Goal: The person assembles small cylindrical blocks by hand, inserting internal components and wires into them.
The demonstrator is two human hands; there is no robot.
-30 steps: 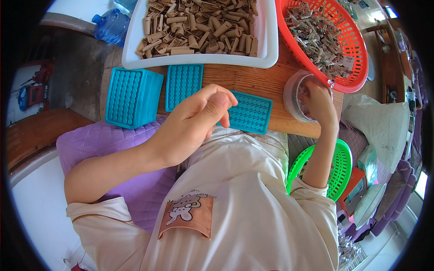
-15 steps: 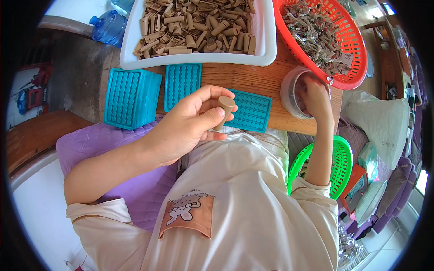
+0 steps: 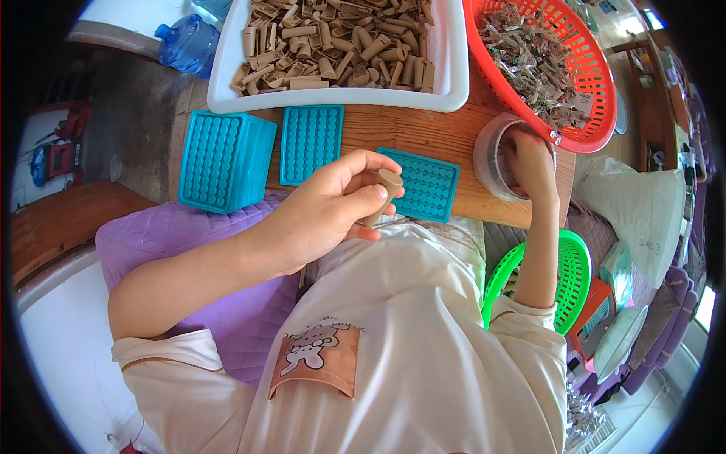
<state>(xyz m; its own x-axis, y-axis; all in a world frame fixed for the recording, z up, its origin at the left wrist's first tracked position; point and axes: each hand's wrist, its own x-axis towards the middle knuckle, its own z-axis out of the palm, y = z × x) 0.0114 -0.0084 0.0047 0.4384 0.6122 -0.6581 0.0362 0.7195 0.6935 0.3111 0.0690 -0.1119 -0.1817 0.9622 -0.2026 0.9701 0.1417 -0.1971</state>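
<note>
Two hands (image 3: 333, 203); one held cylinder (image 3: 390, 181); one white tub (image 3: 340, 99); two baskets (image 3: 597, 83)

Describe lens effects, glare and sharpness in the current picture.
Head view: the round fisheye image leaves the corners black; head view: the bright white patch at the right rim looks blown out; head view: the left hand and its matte tan cylinder look fairly sharp.

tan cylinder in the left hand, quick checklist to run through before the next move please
1. Tan cylinder held by left hand: ok, between thumb and fingers.
2. Right hand at clear tub: ok, fingers inside.
3. Anything in right hand's grasp: cannot tell, fingertips hidden.
4. Nearest teal tray on wooden table: ok.
5. Left hand clear of that tray: cannot tell, they overlap in view.
</note>
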